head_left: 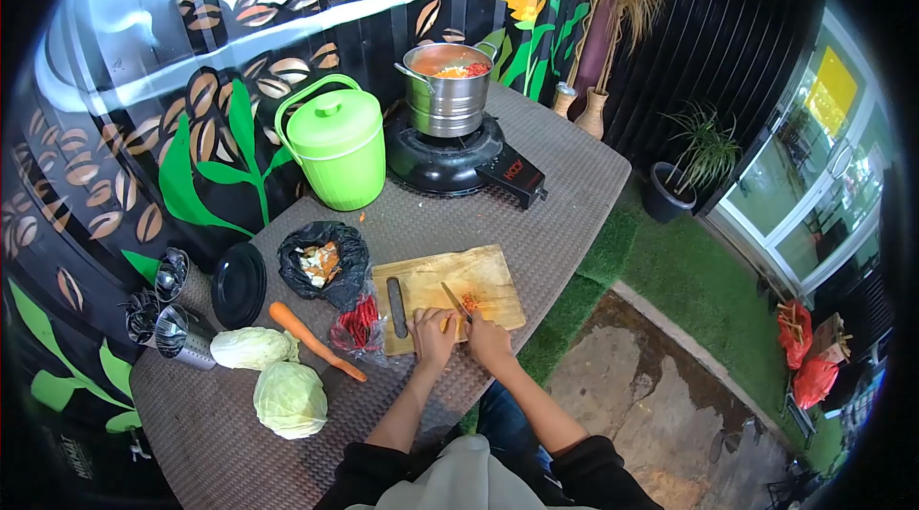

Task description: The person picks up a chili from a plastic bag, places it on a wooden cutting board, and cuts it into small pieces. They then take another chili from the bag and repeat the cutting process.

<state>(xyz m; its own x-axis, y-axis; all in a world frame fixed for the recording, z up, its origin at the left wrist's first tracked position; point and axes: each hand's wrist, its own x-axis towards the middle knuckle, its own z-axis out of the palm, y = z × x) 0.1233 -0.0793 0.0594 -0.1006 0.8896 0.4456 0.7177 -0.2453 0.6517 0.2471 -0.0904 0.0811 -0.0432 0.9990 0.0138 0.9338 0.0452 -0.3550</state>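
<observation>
On the wooden cutting board (479,271), my right hand (489,340) is closed round the handle of a knife (453,299), its blade pointing up and left. Beside it my left hand (433,336) has its fingers bent round a small orange piece (444,324), which looks like carrot. Small chopped orange bits (470,302) lie just right of the blade. A dark, long object (395,307) rests along the board's left side. Red chillies (357,326) in a clear bag sit left of the board, near a whole carrot (311,339).
Two cabbages (290,400) (254,347) lie front left, near metal utensil holders (187,336) and black plates (238,285). A black bag of scraps (324,264) is behind the carrot. Farther back stand a green lidded bucket (340,151) and a steel pot (447,108) on a stove (445,165).
</observation>
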